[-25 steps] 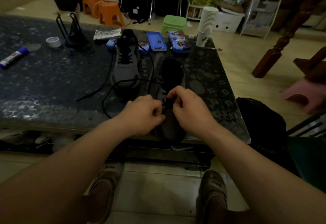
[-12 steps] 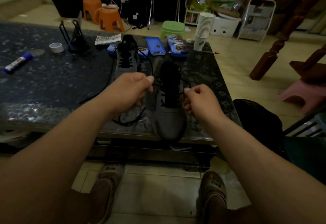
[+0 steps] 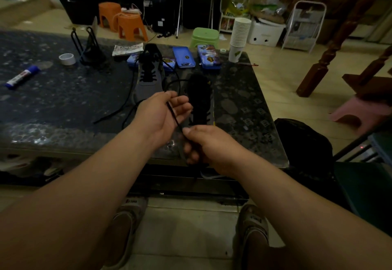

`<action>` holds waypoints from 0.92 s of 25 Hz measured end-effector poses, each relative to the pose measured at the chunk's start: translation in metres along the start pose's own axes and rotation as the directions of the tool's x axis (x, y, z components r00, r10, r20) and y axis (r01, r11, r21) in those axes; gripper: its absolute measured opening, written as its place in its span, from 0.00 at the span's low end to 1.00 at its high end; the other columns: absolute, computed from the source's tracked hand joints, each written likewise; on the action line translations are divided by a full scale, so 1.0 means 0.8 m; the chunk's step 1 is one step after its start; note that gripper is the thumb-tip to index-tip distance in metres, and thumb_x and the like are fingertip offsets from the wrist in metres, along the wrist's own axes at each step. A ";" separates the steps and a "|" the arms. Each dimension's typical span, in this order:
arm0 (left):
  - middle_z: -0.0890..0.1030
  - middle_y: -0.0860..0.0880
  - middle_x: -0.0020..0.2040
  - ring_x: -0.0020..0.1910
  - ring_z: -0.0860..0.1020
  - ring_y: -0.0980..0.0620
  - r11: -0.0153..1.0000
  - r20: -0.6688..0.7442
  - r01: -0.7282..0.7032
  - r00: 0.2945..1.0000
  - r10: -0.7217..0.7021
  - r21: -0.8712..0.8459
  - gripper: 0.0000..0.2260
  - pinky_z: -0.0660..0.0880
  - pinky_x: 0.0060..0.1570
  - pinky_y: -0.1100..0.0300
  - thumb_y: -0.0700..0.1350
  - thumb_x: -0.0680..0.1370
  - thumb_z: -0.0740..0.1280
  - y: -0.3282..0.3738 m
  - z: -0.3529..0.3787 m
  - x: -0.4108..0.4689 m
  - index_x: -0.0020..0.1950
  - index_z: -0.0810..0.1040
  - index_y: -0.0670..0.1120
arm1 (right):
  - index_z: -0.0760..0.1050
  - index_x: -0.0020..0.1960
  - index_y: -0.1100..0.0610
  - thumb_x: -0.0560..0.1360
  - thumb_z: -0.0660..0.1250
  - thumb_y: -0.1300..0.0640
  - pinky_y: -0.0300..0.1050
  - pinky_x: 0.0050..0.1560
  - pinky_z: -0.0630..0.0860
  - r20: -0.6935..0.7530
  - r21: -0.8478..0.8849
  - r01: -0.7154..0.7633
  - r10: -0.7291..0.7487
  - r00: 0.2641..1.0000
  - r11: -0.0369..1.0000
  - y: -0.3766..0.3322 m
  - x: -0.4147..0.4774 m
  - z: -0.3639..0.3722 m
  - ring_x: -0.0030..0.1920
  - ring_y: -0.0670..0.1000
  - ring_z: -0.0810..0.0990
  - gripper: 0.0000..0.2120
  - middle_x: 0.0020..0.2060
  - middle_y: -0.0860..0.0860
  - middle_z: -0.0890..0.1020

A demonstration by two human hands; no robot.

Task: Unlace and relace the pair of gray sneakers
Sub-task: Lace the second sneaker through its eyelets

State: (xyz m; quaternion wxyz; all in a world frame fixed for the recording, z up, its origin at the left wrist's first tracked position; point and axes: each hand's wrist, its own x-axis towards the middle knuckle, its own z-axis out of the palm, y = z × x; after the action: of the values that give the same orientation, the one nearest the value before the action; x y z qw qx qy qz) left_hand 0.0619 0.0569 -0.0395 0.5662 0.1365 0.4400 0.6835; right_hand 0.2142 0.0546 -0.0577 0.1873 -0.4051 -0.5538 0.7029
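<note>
Two gray sneakers stand on the dark stone table [image 3: 63, 104], toes toward me. The left sneaker [image 3: 148, 82] has black laces partly threaded, with loose ends trailing over the table. The right sneaker [image 3: 201, 102] lies behind my hands, its toe hidden by them. A black lace [image 3: 174, 116] runs taut from my left hand [image 3: 163, 114], palm up with thumb and fingers pinching it, down to my right hand [image 3: 203, 144], which pinches its lower stretch near the table's front edge.
Blue tins [image 3: 183, 57], a stack of paper cups [image 3: 239, 38], a tape roll [image 3: 67, 59], a black wire stand [image 3: 89, 46] and a glue stick [image 3: 22, 77] sit on the table. Stools and clutter fill the floor behind. A black bag [image 3: 303, 142] is at the right.
Both hands left the right sneaker's eyelets. My left hand turned palm up with the lace; my right hand dropped toward the table's front edge and took the same lace.
</note>
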 end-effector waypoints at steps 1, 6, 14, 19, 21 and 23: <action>0.81 0.46 0.35 0.31 0.81 0.50 1.000 -0.043 0.002 0.999 -0.002 -0.001 0.05 0.83 0.40 0.53 0.39 0.86 0.57 0.004 -0.004 0.002 0.56 0.72 0.42 | 0.77 0.50 0.59 0.86 0.62 0.52 0.42 0.32 0.74 -0.041 -0.051 -0.005 0.003 0.999 0.999 0.002 0.000 -0.005 0.27 0.47 0.71 0.12 0.33 0.52 0.76; 0.82 0.44 0.46 0.40 0.80 0.48 0.897 -0.323 -0.035 0.926 0.195 0.441 0.14 0.77 0.50 0.53 0.39 0.84 0.59 0.009 -0.028 -0.002 0.69 0.70 0.40 | 0.80 0.54 0.59 0.84 0.63 0.59 0.39 0.30 0.72 -0.284 -0.114 -0.001 -0.032 0.958 0.994 0.004 0.005 -0.045 0.29 0.45 0.71 0.07 0.39 0.52 0.80; 0.81 0.50 0.48 0.46 0.80 0.49 0.217 0.324 -0.343 0.938 0.121 0.914 0.17 0.72 0.42 0.55 0.60 0.85 0.58 -0.035 0.011 -0.044 0.57 0.78 0.49 | 0.82 0.51 0.56 0.80 0.67 0.64 0.38 0.32 0.74 -0.197 -0.385 0.196 -0.288 0.937 0.902 -0.032 -0.002 -0.029 0.35 0.44 0.82 0.06 0.37 0.50 0.85; 0.74 0.52 0.32 0.26 0.70 0.61 0.180 0.257 -0.297 0.942 0.215 0.938 0.15 0.62 0.24 0.69 0.53 0.84 0.65 -0.004 -0.025 -0.029 0.45 0.81 0.45 | 0.82 0.55 0.60 0.82 0.68 0.59 0.37 0.34 0.78 -0.242 -0.265 0.099 -0.165 0.956 0.959 -0.028 0.006 -0.065 0.36 0.45 0.78 0.06 0.42 0.53 0.84; 0.74 0.52 0.32 0.25 0.70 0.60 0.142 0.257 -0.292 0.940 0.223 0.946 0.14 0.63 0.24 0.68 0.53 0.84 0.64 -0.002 -0.031 -0.024 0.46 0.79 0.45 | 0.82 0.55 0.60 0.83 0.66 0.62 0.39 0.37 0.80 -0.261 -0.201 0.111 -0.163 0.951 0.973 -0.020 0.012 -0.078 0.38 0.47 0.79 0.06 0.42 0.53 0.85; 0.78 0.54 0.37 0.31 0.75 0.62 0.108 0.299 -0.323 0.935 0.190 0.940 0.08 0.68 0.30 0.69 0.52 0.84 0.66 -0.009 -0.031 -0.021 0.50 0.78 0.48 | 0.80 0.55 0.63 0.82 0.67 0.63 0.39 0.37 0.80 -0.276 -0.229 0.131 -0.193 0.942 0.965 -0.014 0.016 -0.083 0.38 0.48 0.81 0.05 0.42 0.56 0.85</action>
State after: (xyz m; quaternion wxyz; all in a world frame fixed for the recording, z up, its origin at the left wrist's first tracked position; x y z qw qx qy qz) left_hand 0.0548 0.0303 -0.0536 0.2370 0.5777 0.7150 0.3145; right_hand 0.2561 0.1088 -0.0559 0.2823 -0.4759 -0.6213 0.5549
